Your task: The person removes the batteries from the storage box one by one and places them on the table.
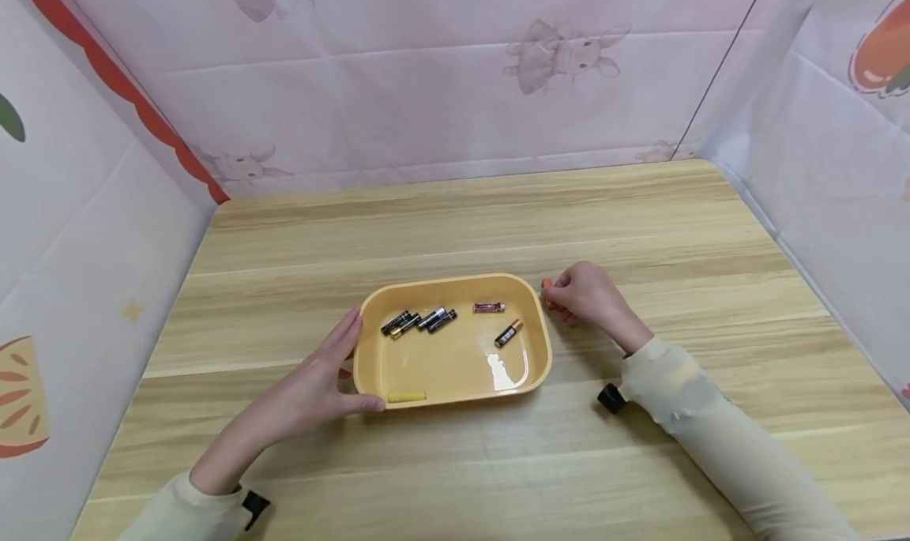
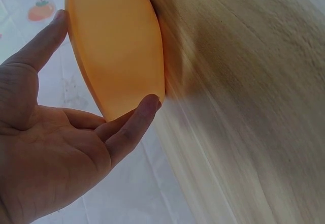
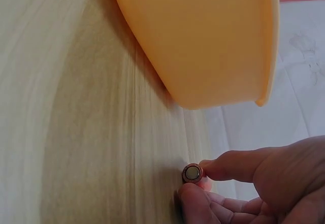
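A yellow-orange plastic tray [image 1: 451, 367] stands on the table. My left hand [image 1: 306, 395] grips its left end, thumb at the near corner and fingers along the outer wall [image 2: 119, 46]. Just off the tray's right end, my right hand [image 1: 596, 298] pinches an orange battery [image 1: 547, 284] between thumb and fingers. The right wrist view shows that battery's round metal end [image 3: 192, 173], low over the wood. Inside the tray, several dark batteries [image 1: 407, 325] lie grouped at the left. A reddish battery [image 1: 489, 308] and a black-and-copper battery [image 1: 508, 333] lie rightward, a yellow one [image 1: 407, 396] near the front wall.
The wood-grain table [image 1: 455, 478] spreads around the tray on all sides. Patterned fabric walls [image 1: 441, 91] rise behind it and at both sides. A black wrist device [image 1: 611, 399] shows below the right sleeve, another [image 1: 254, 505] by the left cuff.
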The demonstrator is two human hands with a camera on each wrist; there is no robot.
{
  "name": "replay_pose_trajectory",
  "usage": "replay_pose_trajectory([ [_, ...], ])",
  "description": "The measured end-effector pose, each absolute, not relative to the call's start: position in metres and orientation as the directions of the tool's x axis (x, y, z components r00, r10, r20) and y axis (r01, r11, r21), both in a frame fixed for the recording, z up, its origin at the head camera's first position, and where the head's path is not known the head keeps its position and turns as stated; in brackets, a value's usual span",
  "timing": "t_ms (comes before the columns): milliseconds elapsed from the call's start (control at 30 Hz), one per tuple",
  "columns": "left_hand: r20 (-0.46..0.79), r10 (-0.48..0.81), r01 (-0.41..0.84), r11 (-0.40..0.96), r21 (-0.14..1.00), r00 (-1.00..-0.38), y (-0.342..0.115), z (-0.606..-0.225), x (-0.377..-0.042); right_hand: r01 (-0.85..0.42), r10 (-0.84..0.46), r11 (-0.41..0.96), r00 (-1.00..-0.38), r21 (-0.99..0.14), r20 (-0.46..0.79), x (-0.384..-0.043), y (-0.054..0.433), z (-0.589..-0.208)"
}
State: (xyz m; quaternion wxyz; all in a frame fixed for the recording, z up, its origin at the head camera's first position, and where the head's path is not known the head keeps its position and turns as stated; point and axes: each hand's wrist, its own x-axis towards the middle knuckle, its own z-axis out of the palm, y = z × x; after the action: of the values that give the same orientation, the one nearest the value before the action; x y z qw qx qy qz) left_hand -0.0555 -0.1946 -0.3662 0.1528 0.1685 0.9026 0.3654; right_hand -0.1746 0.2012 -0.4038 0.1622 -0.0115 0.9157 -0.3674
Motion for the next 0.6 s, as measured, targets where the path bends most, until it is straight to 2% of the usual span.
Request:
replay_pose_trajectory([
  [600,-0.137,0.418,0.205,0.674,0.710,-0.898,-0.1961,-0.3683,-0.0548,0.085,-0.146,0.750,-0.946,-0.657,-0.289,-0.1725,0.2016,-0.4031],
])
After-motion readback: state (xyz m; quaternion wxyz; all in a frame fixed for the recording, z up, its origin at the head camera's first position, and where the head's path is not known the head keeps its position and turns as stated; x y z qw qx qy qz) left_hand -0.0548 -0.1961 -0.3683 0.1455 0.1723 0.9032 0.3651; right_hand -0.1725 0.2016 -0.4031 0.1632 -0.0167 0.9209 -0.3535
